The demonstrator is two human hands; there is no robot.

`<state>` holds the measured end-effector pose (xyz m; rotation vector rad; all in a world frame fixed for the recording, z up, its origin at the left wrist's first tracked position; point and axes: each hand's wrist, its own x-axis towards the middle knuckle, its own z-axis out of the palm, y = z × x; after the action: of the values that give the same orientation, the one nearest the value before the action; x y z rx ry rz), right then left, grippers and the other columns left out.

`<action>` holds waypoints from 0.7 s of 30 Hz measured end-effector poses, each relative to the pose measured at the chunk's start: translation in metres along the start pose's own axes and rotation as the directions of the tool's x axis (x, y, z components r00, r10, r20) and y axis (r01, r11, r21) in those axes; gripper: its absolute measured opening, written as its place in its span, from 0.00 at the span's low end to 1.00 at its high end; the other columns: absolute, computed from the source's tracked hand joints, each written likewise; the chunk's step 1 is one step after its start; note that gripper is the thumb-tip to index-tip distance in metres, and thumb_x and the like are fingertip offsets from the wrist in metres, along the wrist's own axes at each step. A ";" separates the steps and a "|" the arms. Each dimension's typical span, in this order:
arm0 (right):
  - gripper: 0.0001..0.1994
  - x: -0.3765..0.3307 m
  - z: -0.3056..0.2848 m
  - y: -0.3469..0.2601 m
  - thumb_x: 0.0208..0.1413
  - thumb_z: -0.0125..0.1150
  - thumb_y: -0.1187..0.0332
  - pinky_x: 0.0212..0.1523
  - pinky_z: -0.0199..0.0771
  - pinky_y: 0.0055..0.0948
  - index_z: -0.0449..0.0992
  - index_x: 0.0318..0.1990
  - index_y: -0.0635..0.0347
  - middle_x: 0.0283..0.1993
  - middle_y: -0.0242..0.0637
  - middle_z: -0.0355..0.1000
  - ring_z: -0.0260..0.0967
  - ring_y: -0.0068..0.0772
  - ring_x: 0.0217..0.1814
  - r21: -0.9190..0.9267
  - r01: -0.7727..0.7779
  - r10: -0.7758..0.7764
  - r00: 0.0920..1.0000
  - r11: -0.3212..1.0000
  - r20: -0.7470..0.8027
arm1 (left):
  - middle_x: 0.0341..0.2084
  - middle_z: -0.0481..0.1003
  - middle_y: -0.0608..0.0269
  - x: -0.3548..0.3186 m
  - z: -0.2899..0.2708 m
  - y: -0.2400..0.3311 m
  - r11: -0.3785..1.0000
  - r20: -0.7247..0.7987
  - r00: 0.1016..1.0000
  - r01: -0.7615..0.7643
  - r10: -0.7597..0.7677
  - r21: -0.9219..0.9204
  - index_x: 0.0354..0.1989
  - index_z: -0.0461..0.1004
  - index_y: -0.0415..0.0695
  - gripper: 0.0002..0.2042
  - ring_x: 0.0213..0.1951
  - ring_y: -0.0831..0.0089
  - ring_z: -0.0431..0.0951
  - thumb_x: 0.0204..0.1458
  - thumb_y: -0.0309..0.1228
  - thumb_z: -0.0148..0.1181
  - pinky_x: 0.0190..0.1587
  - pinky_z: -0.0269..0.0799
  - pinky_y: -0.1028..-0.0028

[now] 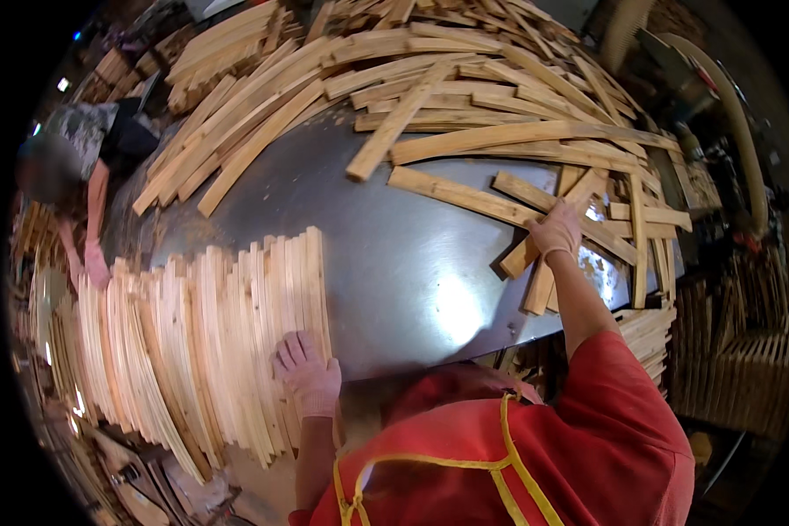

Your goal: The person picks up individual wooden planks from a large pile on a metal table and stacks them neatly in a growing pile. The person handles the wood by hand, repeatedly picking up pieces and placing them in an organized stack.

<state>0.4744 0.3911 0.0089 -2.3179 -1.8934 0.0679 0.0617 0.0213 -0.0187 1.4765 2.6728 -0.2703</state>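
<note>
My left hand (309,375), in a pale pink glove, lies on the right end of a tight row of pale wooden slats (215,333) standing side by side. Its fingers are stretched out over their tops. Out to the right, my gloved right hand (556,231) is closed over a wooden slat (522,257) in a loose, crisscrossed heap. Part of that slat is hidden under the hand, and the fingertips are partly hidden too. Another slat (465,195) points toward the hand from the left, and a darker one (612,241) runs past it.
Between the row and the heap spreads a shiny metal tabletop (386,263). A large pile of slats (500,96) covers its far side. At the far left a person (79,167) reaches gloved hands to the row's other end. More stacked wood (745,368) stands at right.
</note>
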 end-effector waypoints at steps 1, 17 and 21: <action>0.42 -0.001 0.007 0.025 0.51 0.76 0.54 0.68 0.74 0.46 0.67 0.72 0.59 0.67 0.56 0.72 0.71 0.61 0.68 0.029 -0.094 0.094 0.996 0.995 -0.010 | 0.74 0.59 0.50 0.001 0.001 0.003 1.000 0.015 1.000 -0.001 0.001 0.013 0.77 0.58 0.41 0.46 0.76 0.47 0.54 0.51 0.50 0.67 0.80 0.41 0.43; 0.33 -0.343 0.044 -0.138 0.57 0.69 0.61 0.51 0.79 0.45 0.68 0.69 0.60 0.45 0.54 0.80 0.79 0.49 0.49 0.759 -0.094 -0.633 0.491 0.644 0.598 | 0.74 0.60 0.52 0.008 0.007 -0.018 0.976 -0.071 0.990 -0.136 0.125 -0.169 0.75 0.64 0.45 0.40 0.77 0.50 0.53 0.59 0.58 0.60 0.80 0.43 0.47; 0.31 -0.307 0.037 -0.189 0.59 0.63 0.55 0.63 0.73 0.48 0.73 0.69 0.55 0.54 0.59 0.79 0.76 0.58 0.59 0.772 0.378 -0.801 -0.114 0.512 0.587 | 0.74 0.62 0.51 0.007 0.002 -0.003 0.984 -0.117 0.984 -0.145 0.133 -0.104 0.74 0.66 0.43 0.39 0.77 0.49 0.54 0.60 0.58 0.60 0.80 0.42 0.45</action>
<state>0.2232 0.1306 -0.0190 -0.6306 -2.8315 1.9422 0.0554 0.0252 -0.0219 1.6786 2.6005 -0.0300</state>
